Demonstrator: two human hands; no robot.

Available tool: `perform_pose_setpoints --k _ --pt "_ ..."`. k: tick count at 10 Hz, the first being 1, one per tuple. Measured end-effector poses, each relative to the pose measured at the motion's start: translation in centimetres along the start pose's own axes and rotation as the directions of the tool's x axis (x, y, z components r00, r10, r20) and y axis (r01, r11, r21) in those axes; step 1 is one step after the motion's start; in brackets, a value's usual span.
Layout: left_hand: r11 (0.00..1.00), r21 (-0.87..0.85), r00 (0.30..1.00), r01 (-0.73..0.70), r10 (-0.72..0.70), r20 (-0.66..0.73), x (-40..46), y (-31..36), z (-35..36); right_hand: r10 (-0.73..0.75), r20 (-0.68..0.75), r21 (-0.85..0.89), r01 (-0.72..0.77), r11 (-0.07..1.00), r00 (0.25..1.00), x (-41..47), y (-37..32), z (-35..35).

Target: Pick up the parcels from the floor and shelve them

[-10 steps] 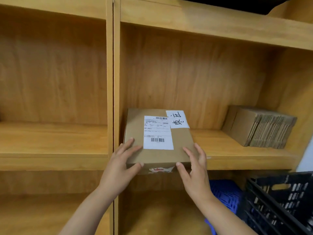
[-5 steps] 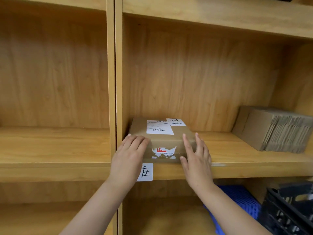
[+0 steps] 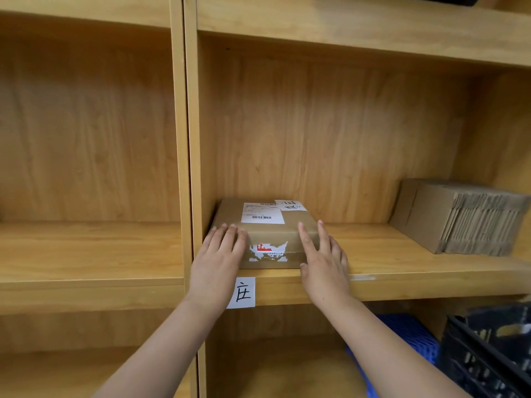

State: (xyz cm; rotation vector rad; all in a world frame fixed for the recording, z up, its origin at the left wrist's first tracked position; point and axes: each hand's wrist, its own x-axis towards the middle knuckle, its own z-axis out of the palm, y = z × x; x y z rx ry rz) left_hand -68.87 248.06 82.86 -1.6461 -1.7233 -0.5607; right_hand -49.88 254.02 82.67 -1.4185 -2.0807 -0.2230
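Observation:
A flat brown cardboard parcel [image 3: 267, 229] with a white shipping label and a handwritten tag lies on the middle shelf board [image 3: 402, 271], tucked against the left upright of the right bay. My left hand [image 3: 218, 259] lies flat against the parcel's front left corner, fingers straight and resting on its top edge. At the front right corner my right hand [image 3: 321, 262] presses with fingers stretched out, not wrapped around the box. The parcel's front face with a torn red and white sticker shows between the hands.
A stack of flattened cartons [image 3: 465, 216] stands at the right of the same shelf. A white handwritten label [image 3: 242, 293] hangs on the shelf's front edge. A black crate [image 3: 488, 354] and a blue crate [image 3: 408, 337] sit low at the right. The left bay [image 3: 86, 248] holds nothing.
The parcel went from held and tilted at the shelf edge to lying flat further in on the board. Both hands moved from gripping its sides to lying flat on its front.

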Motion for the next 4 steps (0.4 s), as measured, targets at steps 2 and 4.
perform_pose_setpoints --k 2,4 --pt "0.999 0.025 0.998 0.041 -0.042 0.04 -1.8 1.1 -2.4 0.028 -0.008 0.086 -0.027 0.996 1.0 -2.3 0.6 -3.0" --pt "0.988 0.13 0.966 0.086 -0.114 0.231 -6.7 3.5 -6.6 -0.038 0.069 0.115 0.03 0.993 0.997 -6.8 1.5 -5.9"
